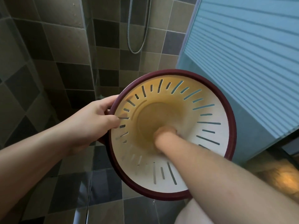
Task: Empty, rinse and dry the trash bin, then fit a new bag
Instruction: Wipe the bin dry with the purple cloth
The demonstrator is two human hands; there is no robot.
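Observation:
I look straight into the trash bin [210,120], a round white bin with slotted walls and a dark red rim, held tilted toward me above the tiled floor. My left hand [90,125] grips the rim at its left side, thumb inside and fingers over the edge. My right arm reaches deep inside, and my right hand [165,131] sits blurred against the yellowish bottom of the bin. I cannot tell whether the right hand holds anything. No trash or bag shows inside.
Dark and beige tiles cover the walls and floor [48,70]. A metal shower hose [137,46] hangs on the back wall. A ribbed blue-tinted glass panel [242,54] stands close on the right, just behind the bin.

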